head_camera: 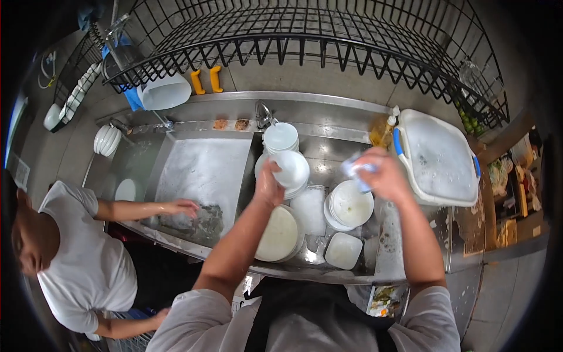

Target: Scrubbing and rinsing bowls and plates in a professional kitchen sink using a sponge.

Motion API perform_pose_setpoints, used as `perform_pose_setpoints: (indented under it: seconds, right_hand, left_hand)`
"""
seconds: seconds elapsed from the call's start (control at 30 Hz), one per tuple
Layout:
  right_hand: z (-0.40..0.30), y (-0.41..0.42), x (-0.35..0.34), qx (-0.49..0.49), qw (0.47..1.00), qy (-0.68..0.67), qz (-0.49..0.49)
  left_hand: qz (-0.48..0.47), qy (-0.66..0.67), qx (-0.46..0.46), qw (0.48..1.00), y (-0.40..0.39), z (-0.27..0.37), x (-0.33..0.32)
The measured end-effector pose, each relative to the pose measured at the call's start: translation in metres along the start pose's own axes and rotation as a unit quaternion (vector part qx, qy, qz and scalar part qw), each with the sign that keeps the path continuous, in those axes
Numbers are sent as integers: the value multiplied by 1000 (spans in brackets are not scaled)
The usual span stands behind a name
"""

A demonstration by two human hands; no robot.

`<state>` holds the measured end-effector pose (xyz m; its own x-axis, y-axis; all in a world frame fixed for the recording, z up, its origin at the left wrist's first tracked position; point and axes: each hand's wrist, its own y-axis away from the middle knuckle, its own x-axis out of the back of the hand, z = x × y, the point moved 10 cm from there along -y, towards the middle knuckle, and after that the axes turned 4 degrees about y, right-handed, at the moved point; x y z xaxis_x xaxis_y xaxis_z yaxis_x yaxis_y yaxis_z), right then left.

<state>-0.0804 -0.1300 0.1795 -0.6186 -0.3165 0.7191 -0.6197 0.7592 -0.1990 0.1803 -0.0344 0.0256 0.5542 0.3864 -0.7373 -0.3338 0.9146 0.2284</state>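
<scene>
My left hand [270,185] grips the rim of a white bowl [294,169] above the right-hand sink basin. Behind it rises a stack of white bowls [281,135] by the faucet. My right hand [385,174], blurred, holds a white and blue scrubbing cloth or sponge [358,169]. Below that hand sits a stack of round white bowls [352,204] with residue in the top one. Nearer me are a squarish white dish [344,251] and a large round container [277,235] of cloudy liquid.
A white tub [440,158] of suds stands right, beside a pump bottle [390,125]. Overhead hangs a black wire rack [303,42]. On the left, a co-worker's hand [182,207] hovers over the foamy basin [202,171]. The steel front edge [316,278] runs before me.
</scene>
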Motion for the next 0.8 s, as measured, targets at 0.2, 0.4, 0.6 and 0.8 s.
perform_pose_setpoints:
  seconds: [0.2,0.4,0.6,0.8]
  right_hand:
    - [130,22,143,-123,978,-14,166]
    - [224,41,200,-189,955,26,227]
    - [156,62,214,-38,861,254,439]
    - [121,-55,-121,-53,957,-284,16]
  left_hand:
    - [246,-103,-18,964,-78,54,39]
    - [373,-374,-67,847,-98,80,47]
    - [225,-157,-99,956,-72,22,104]
    - [278,-195,20,941,-81,-31,213]
